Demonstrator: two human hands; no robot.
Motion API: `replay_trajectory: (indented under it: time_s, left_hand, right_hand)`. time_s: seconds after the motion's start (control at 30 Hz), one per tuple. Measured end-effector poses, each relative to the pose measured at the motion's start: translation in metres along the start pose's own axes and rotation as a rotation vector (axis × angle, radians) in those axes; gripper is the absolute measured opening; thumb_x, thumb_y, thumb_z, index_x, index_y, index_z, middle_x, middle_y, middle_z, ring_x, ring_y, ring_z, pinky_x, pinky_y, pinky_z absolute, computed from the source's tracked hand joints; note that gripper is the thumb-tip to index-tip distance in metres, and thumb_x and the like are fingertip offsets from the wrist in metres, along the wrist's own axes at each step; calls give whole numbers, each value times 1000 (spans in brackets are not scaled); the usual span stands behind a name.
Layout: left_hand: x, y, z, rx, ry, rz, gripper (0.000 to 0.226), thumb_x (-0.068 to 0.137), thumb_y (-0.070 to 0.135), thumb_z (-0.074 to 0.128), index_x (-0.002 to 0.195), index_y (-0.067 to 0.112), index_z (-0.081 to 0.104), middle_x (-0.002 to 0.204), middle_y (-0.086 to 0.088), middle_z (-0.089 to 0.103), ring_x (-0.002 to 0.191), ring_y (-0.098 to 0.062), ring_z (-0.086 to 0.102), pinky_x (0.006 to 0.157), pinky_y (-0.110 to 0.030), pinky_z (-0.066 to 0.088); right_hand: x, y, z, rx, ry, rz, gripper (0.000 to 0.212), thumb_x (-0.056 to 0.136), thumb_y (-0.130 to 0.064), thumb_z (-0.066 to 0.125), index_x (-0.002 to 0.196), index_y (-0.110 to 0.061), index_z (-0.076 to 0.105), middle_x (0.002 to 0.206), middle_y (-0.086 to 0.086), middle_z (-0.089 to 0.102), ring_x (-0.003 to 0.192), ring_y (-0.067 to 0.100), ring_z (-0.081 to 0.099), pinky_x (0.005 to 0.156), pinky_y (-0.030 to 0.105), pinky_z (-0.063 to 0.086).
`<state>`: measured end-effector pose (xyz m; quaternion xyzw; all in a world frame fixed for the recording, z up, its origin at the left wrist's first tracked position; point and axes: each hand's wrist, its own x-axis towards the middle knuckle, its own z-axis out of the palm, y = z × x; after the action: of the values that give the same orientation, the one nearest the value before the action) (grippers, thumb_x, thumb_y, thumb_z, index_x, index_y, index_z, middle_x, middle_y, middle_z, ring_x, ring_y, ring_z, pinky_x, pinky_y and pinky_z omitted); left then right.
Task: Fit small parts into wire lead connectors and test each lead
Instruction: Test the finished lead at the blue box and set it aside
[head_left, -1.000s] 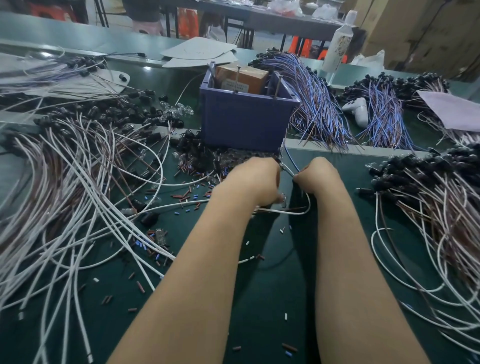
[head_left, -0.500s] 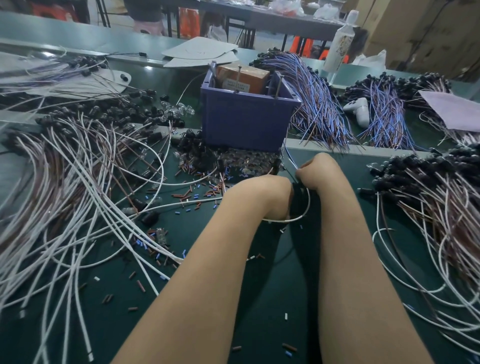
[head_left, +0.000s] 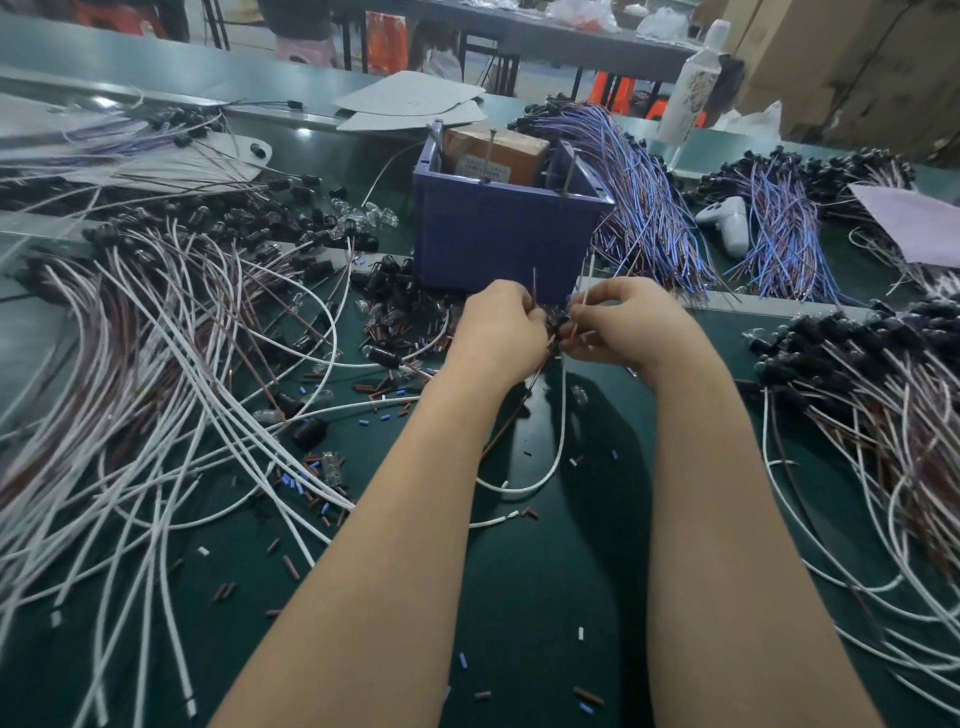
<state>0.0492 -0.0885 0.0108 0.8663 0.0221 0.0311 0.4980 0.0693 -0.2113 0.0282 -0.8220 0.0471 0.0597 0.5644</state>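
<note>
Your left hand (head_left: 501, 332) and right hand (head_left: 628, 325) meet over the middle of the dark green bench (head_left: 519, 597). The fingers of both are curled, and together they pinch a small black lead connector (head_left: 558, 325) between the fingertips. A brown wire end rises from your left grip and a pale one from your right. The white wire lead (head_left: 562, 415) hangs from the connector and loops onto the bench. Just beyond your hands stands a blue plastic bin (head_left: 498, 234) holding a brown cardboard box (head_left: 496, 153) — its white label is too small to read. Heaps of white-and-brown leads lie along the left edge (head_left: 130, 389) and right edge (head_left: 883, 405). The print on the tall white bottle (head_left: 688, 88) near the far edge is illegible.
</note>
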Motion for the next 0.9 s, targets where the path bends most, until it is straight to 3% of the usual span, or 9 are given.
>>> replay_trajectory:
  time_s: [0.17,0.23,0.37,0.5,0.6,0.7,0.77,0.9]
  left_hand:
    - [3,-2,0,-134,160,-30,21,98,16,42,100,6,60,103,-14,67,96,-30,64,89,-41,51]
    - [4,-3,0,-151,199,-25,18,98,16,41,96,13,58,102,-11,67,96,-29,63,89,-41,51]
    - [6,-6,-2,-172,214,-10,16,97,19,44,95,15,59,98,-9,69,93,-27,65,88,-41,52]
    - [9,-8,-5,-239,212,-21,13,96,17,48,96,10,60,80,-6,70,78,-20,68,84,-40,56]
    - [11,-7,-6,-264,261,5,12,96,17,49,92,11,59,65,6,65,65,-11,63,79,-33,55]
    - [15,-2,-11,-251,362,59,12,97,19,50,89,14,58,61,11,61,59,4,56,67,-16,47]
    - [18,2,-14,-268,426,81,12,97,19,49,88,15,56,62,11,60,54,10,54,57,-7,41]
    - [25,7,-16,-334,505,56,13,97,17,48,87,13,55,66,7,60,51,8,54,53,-3,39]
  right_hand:
    - [6,2,15,74,73,-114,12,93,3,50,90,2,62,73,13,61,58,16,62,60,21,57]
    - [8,5,20,65,89,-141,15,93,0,50,89,-5,63,76,14,62,58,19,62,63,27,59]
    - [8,7,21,15,164,-160,19,94,-9,49,83,-20,60,68,8,64,41,6,56,44,18,47]
    - [10,5,25,39,267,-223,11,95,-8,49,90,-16,55,67,2,65,38,0,51,46,16,41]
    - [9,3,32,40,362,-286,7,95,-14,52,91,-12,57,70,-1,68,51,3,56,59,22,46]
    - [7,-4,36,18,432,-359,10,95,-20,53,87,-16,57,62,-9,65,69,7,63,76,24,48]
    - [7,-9,39,16,448,-378,10,95,-21,53,87,-17,56,60,-10,63,69,5,63,76,23,46]
    - [13,-14,40,76,464,-356,4,96,-19,51,93,-17,53,64,-5,66,60,2,56,73,26,47]
